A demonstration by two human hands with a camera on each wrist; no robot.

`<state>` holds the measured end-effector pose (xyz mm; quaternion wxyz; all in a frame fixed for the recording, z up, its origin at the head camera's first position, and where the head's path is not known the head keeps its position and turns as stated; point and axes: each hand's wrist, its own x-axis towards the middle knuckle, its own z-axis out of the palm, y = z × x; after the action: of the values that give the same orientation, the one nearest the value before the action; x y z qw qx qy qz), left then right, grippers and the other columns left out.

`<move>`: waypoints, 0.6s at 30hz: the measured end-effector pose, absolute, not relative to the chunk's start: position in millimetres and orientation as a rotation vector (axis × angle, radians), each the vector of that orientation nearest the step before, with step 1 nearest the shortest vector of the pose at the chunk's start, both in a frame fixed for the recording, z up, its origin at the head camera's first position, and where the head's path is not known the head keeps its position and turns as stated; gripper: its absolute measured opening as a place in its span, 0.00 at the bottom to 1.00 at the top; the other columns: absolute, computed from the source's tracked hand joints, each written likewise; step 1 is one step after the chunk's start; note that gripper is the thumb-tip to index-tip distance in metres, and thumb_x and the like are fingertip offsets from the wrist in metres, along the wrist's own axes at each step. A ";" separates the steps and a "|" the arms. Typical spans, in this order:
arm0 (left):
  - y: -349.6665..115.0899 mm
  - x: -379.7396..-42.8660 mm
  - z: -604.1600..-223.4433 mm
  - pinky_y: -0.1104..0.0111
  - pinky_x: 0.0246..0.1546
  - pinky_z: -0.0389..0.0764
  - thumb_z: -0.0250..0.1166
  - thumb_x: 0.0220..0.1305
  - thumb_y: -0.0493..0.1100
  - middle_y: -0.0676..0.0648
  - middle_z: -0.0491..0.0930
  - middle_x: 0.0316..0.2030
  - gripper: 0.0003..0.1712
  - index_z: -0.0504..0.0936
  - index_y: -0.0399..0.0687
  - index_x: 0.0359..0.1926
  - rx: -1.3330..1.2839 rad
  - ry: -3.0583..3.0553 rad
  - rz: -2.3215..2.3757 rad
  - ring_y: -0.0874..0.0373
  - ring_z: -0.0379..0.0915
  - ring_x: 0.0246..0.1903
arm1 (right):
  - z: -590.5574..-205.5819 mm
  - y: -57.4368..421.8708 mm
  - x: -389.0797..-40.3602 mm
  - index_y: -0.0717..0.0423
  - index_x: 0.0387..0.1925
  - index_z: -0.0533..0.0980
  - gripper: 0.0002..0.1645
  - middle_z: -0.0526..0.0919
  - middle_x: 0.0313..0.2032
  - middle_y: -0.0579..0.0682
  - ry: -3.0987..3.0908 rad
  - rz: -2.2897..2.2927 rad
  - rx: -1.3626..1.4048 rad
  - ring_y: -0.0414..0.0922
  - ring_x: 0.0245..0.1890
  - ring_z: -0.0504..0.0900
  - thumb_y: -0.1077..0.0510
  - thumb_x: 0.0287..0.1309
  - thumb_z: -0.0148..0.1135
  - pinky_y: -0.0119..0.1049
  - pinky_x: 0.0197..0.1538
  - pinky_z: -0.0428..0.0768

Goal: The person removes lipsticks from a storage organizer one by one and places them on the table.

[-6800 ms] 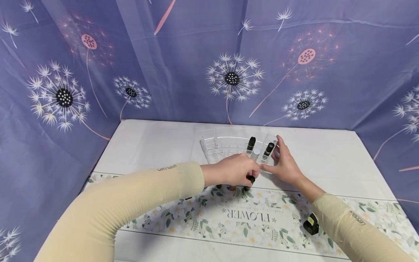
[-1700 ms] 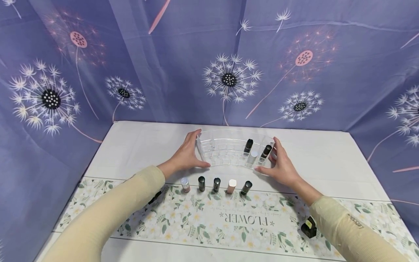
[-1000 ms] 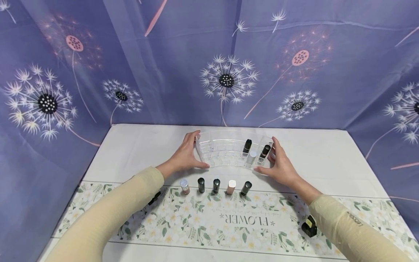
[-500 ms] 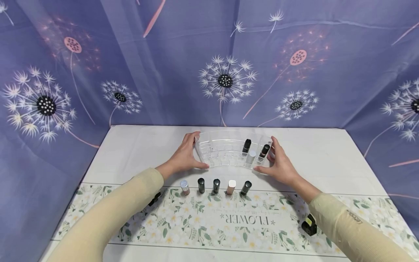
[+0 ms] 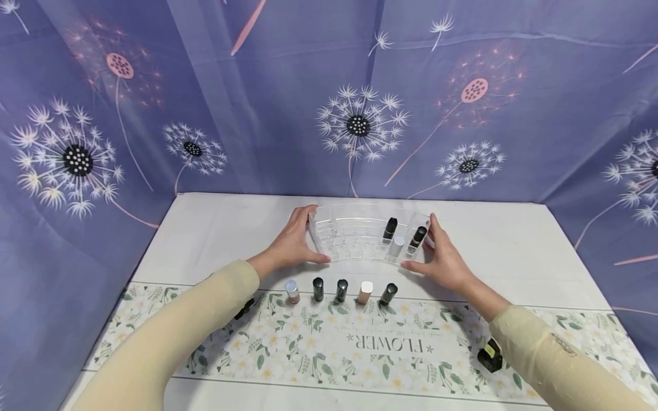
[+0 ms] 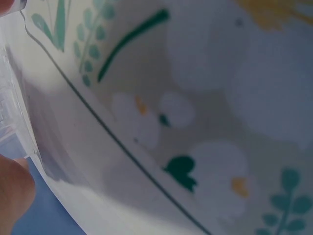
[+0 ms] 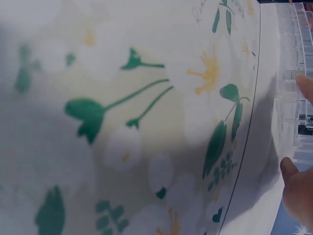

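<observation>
In the head view a clear, curved acrylic lipstick organizer [image 5: 354,231] stands near the back of the table. My left hand [image 5: 293,240] holds its left end, thumb at the front corner and fingers around the side. At the opposite end my right hand [image 5: 444,260] grips it likewise, some fingers hidden behind the wall. Three lipsticks sit in the right part: a black one [image 5: 390,228], another black one [image 5: 418,237] and a silver-capped one [image 5: 397,246]. The left wrist view catches a fingertip [image 6: 14,186] beside the organizer's edge; the right wrist view shows part of my right hand [image 7: 298,193].
In front of the organizer stands a row of lipsticks, among them a silver-capped one [image 5: 292,291], a pink one [image 5: 365,292] and several black ones [image 5: 341,291]. A flower-print strip [image 5: 380,365] crosses the white table. A patterned blue curtain [image 5: 288,103] hangs behind.
Earliest, my left hand was at a black lipstick in front of the organizer; it has since moved left and back to the organizer's left end. Over the last second both hands stay put.
</observation>
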<state>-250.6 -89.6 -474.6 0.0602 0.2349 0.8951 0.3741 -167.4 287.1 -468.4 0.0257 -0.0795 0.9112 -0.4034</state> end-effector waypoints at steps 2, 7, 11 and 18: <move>-89.5 -250.8 -475.1 0.53 0.79 0.64 0.93 0.37 0.54 0.38 0.57 0.77 0.81 0.50 0.46 0.84 0.712 2.707 1.134 0.43 0.60 0.76 | -465.8 287.7 -165.4 0.57 0.84 0.23 0.85 0.38 0.82 0.73 2.815 -1.236 -0.257 0.71 0.81 0.51 0.50 0.57 0.84 0.62 0.79 0.60; -89.9 -251.1 -475.7 0.51 0.78 0.65 0.93 0.37 0.53 0.38 0.58 0.76 0.80 0.50 0.47 0.84 0.711 2.704 1.144 0.42 0.61 0.76 | -458.8 290.2 -161.6 0.56 0.84 0.23 0.81 0.36 0.83 0.72 2.793 -1.294 -0.300 0.69 0.82 0.48 0.54 0.60 0.81 0.61 0.77 0.63; -90.0 -251.1 -475.5 0.52 0.78 0.66 0.93 0.37 0.53 0.38 0.58 0.76 0.81 0.50 0.47 0.84 0.717 2.702 1.148 0.42 0.61 0.75 | -450.0 291.9 -159.6 0.58 0.85 0.26 0.78 0.40 0.82 0.72 2.796 -1.351 -0.349 0.68 0.82 0.49 0.58 0.61 0.80 0.60 0.76 0.64; -89.9 -250.8 -474.6 0.51 0.78 0.66 0.93 0.36 0.53 0.37 0.59 0.75 0.80 0.50 0.47 0.84 0.722 2.705 1.147 0.42 0.62 0.74 | -428.9 292.6 -157.0 0.63 0.85 0.36 0.72 0.48 0.82 0.69 2.876 -1.317 -0.412 0.68 0.81 0.54 0.57 0.61 0.80 0.58 0.75 0.65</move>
<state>-250.8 -89.9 -474.6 0.0578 0.2382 0.8925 0.3786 -157.0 292.6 -428.9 -0.0243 -0.1291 0.9014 -0.4126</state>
